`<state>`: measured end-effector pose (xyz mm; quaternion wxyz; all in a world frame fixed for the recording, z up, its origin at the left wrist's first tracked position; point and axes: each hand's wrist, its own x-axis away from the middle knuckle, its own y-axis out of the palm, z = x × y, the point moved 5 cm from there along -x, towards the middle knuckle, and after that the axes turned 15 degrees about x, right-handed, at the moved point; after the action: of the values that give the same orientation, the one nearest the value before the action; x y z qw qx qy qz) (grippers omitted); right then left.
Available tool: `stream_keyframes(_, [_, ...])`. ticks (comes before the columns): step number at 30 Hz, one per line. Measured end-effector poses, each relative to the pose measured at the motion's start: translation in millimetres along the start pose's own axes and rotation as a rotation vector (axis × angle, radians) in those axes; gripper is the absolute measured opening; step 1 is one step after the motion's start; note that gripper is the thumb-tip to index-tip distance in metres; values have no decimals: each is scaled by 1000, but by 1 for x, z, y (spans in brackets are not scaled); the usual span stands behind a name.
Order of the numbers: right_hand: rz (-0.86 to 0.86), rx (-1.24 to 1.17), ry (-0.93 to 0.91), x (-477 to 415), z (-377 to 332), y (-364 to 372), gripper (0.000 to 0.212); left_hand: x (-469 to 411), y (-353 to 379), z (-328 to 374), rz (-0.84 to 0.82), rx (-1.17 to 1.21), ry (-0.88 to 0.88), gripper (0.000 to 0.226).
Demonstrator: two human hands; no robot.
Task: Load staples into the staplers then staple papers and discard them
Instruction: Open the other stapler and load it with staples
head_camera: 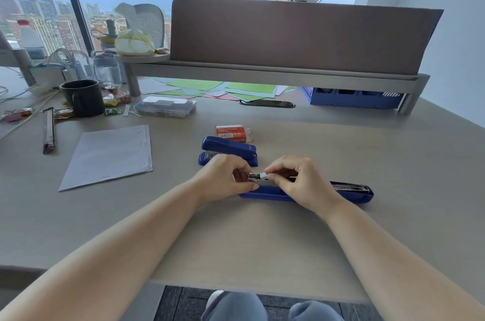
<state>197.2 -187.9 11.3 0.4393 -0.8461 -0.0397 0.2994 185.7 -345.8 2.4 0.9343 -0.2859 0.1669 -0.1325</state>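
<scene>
While a closed stapler [228, 150] and staple box [231, 133] are lying just behind on the desk [341, 142], the left hand [223, 176] is gripping the opened stapler's [351, 193] metal rail and the right hand [296, 181] is pinching its white pusher [263, 176], papers [110, 155] lying well to the left.

The pale grey-beige tabletop [341, 229] carries an opened blue stapler [351, 193] lying flat near the middle right, and a closed blue stapler [228, 149] just beyond it. Farther still sits a red staple box [231, 133]. A stack of white papers [110, 155] lies to the left. At the far left stand a black mug [84, 97] and a clear plastic case [165, 106], with coloured sheets [223, 90] spread at the far edge and a blue basket [351, 97] far right.
</scene>
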Motion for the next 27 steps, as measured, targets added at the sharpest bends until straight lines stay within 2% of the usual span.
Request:
stream_keyframes(9, [-6,-9,17,3,-2,-1,10,1,0,0,-2,10,-8,20])
stream_keyframes(17, [-44,129,-93,4,-8,3,9,2,0,1,-6,30,1,18])
stream_keyframes(19, [-6,159,-115,4,-10,2,9,2,0,-1,-13,39,-7,20])
stream_keyframes(22, [32,159,-87,6,-13,-4,23,2,0,-2,-29,62,-18,18])
stream_keyframes(27, [-13,127,-25,9,-15,-4,44,2,0,-3,-43,104,-37,17])
